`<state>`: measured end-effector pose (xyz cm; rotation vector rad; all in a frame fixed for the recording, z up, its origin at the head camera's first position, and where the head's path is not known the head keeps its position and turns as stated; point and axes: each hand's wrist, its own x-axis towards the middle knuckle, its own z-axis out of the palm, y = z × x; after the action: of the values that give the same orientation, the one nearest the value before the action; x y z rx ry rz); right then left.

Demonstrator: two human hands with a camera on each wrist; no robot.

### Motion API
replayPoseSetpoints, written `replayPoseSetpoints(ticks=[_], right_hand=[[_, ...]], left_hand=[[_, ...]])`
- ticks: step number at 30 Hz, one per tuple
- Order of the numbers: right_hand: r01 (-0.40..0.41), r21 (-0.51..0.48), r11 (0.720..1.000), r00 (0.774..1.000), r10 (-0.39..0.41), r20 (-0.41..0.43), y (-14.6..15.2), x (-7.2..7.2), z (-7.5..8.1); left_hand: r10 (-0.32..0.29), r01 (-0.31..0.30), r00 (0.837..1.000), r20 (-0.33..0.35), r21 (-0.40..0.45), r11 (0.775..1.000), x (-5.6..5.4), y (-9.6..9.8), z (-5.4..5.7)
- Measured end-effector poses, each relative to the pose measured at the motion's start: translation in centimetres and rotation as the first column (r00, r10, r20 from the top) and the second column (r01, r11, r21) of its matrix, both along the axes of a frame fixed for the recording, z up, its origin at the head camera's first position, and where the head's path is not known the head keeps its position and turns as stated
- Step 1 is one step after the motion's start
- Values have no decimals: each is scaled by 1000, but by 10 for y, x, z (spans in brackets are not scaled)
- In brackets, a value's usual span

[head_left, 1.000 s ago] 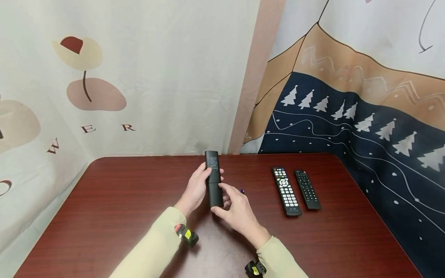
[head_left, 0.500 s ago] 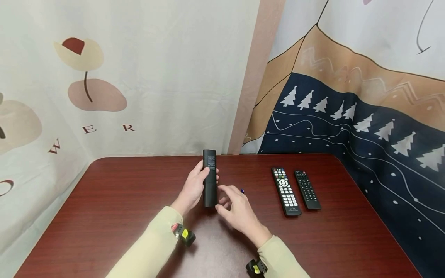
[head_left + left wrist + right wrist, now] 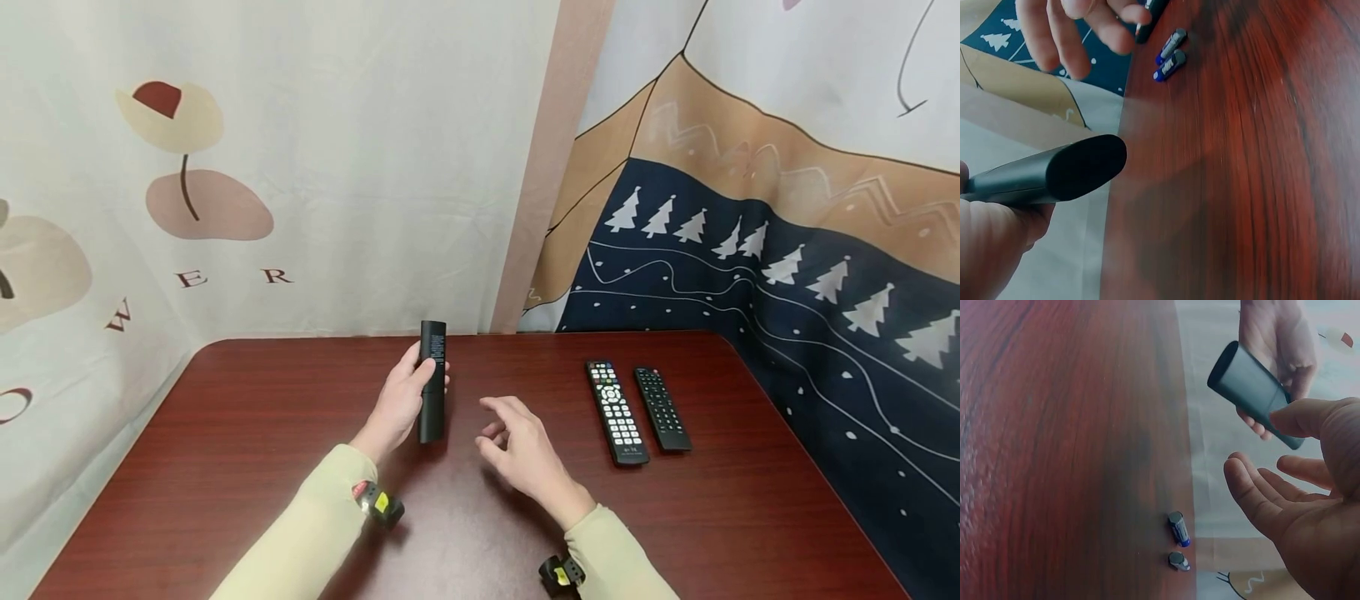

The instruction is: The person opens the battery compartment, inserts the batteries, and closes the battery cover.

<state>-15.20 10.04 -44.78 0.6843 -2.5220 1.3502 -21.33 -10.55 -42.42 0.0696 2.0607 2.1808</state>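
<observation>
My left hand grips a black remote control over the table, its thumb lying across the back. The remote's back, with printed small text, faces up, and a seam crosses it in the right wrist view. Its rounded end points toward the camera in the left wrist view. My right hand hovers to the right, apart from the remote, fingers loosely bent and holding nothing. Two small blue-and-grey batteries lie side by side on the table; my right hand hides them in the head view.
Two more black remotes lie face up on the right: one with white buttons, one slimmer with small dark keys. The reddish-brown table ends at printed curtains behind and at the right.
My left hand has carried the remote a little to the left. My right hand, which was touching the remote's lower part, has let go and drawn away to the right.
</observation>
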Motion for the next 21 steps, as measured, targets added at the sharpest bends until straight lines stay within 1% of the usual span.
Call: replayPoseSetpoints(ticks=[5,9,14,21], right_hand=[[19,3,1000,1000,-19,2,4,-1,0],[33,9,999,999,-33,9,6,-2,1],[52,28,998,999,-52,2,11,-4,2],[62,44,997,998,-60,-37,18,-7,2]], left_hand=[[12,-13,1000,-19,-55,998,-1,-13,0],[31,-35,999,-34,-115,993,-1,-26,0],[61,-71,996,-58,-197,978,0,-43,0],[90,-110,993,-81,-287,951,1,-60,-3]])
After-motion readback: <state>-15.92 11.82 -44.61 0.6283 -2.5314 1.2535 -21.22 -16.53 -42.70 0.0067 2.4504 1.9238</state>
